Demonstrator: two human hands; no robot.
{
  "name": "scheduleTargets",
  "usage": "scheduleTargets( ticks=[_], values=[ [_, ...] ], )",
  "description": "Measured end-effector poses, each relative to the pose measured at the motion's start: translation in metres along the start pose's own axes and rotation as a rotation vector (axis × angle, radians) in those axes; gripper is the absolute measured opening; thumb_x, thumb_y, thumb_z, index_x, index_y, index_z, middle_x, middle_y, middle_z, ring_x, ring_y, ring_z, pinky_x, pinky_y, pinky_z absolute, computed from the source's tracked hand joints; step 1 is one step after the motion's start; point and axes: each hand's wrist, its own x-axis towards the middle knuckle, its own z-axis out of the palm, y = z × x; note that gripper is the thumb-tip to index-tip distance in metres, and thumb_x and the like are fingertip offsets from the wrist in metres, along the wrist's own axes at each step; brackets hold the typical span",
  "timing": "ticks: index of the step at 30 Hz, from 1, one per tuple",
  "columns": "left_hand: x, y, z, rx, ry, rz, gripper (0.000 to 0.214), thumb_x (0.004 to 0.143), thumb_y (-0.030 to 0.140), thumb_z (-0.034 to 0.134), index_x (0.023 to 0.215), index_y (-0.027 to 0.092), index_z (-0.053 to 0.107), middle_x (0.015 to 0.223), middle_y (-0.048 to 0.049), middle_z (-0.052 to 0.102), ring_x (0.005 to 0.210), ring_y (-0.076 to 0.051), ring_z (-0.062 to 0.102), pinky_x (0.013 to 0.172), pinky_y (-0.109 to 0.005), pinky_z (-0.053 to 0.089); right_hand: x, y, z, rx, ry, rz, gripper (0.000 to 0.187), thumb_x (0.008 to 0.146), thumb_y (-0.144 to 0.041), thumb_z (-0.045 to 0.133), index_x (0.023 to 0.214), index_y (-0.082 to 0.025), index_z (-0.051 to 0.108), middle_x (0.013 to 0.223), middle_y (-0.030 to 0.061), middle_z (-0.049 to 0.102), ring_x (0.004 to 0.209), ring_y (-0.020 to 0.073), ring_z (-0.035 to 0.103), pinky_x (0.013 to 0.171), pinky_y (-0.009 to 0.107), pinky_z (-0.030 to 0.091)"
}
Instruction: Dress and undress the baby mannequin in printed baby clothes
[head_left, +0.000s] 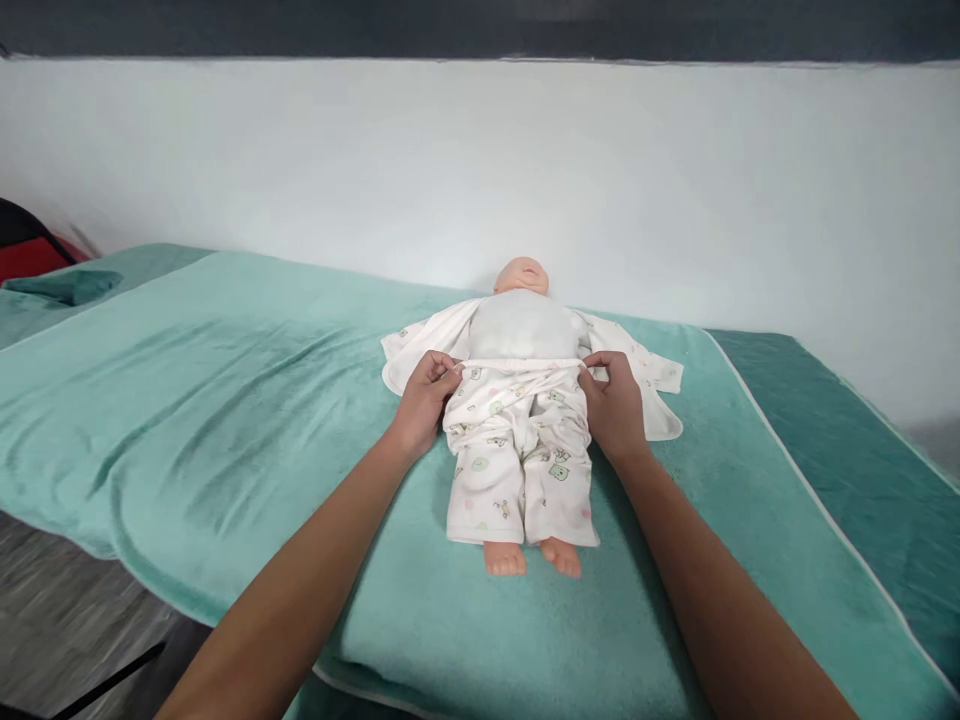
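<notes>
On its back lies a baby doll (523,325), head toward the wall and feet toward me. White printed pants (495,480) cover its legs, with the toes showing below the cuffs. My left hand (429,400) pinches the left end of the waistband, and my right hand (613,400) pinches the right end. The waistband is stretched straight across the doll's lower belly. A white printed top (637,365) is spread open beneath the doll, its sleeves out to both sides and the pale torso bare in front.
A green towel-like cover (262,420) with loose folds lies under the doll. Darker green cloth (847,430) shows at the right. Behind stands a white wall (480,160). A red and black object (30,250) is at the far left, and grey floor (60,600) shows lower left.
</notes>
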Motion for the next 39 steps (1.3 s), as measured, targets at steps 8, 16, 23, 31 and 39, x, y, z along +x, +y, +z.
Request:
scheduleTargets(
  ticks=[8,16,23,31,39],
  values=[
    [0.003,-0.003,-0.005,0.180,-0.092,-0.104,0.021,0.080,0.037,0.069,0.084,0.020,0.057,0.072,0.0041,0.054,0.060,-0.010,0.044,0.054,-0.023,0.032,-0.005,0.001,-0.010,0.231,-0.325,0.284,0.030,0.081,-0.051,0.065,0.092,-0.026,0.051,0.078,-0.0030,0.057,0.060,0.0144,0.048,0.052,0.027,0.041],
    [0.001,0.010,-0.014,0.231,-0.349,-0.204,0.044,0.064,0.019,0.076,0.105,0.019,0.061,0.099,-0.0028,0.069,0.084,-0.016,0.061,0.069,-0.025,0.047,-0.006,-0.008,-0.024,0.398,-0.610,0.381,0.038,0.070,-0.038,0.078,0.091,-0.024,0.050,0.087,-0.0027,0.063,0.071,0.0134,0.057,0.060,0.025,0.046],
    [0.003,0.011,-0.017,0.175,-0.387,-0.235,0.059,0.060,0.019,0.083,0.115,0.018,0.063,0.103,-0.0072,0.073,0.092,-0.021,0.067,0.076,-0.030,0.052,-0.009,-0.013,-0.025,0.489,-0.641,0.339,0.034,0.068,-0.031,0.080,0.096,-0.022,0.061,0.097,0.0011,0.071,0.085,0.0175,0.064,0.069,0.029,0.051],
    [-0.006,0.022,-0.008,0.121,-0.463,-0.213,0.058,0.066,0.022,0.081,0.122,0.016,0.068,0.112,-0.0123,0.075,0.113,-0.032,0.065,0.096,-0.042,0.051,-0.013,0.000,-0.009,0.458,-0.479,0.361,0.033,0.074,-0.044,0.076,0.099,-0.024,0.068,0.079,0.0018,0.072,0.078,0.0233,0.065,0.068,0.036,0.054],
    [-0.004,0.016,-0.009,0.086,-0.458,-0.227,0.069,0.065,0.017,0.081,0.132,0.019,0.062,0.127,-0.0132,0.069,0.122,-0.033,0.061,0.101,-0.045,0.049,-0.014,0.005,0.000,0.460,-0.265,0.252,0.040,0.075,-0.035,0.074,0.109,-0.028,0.056,0.121,0.0049,0.068,0.105,0.0227,0.064,0.093,0.038,0.050]
  ],
)
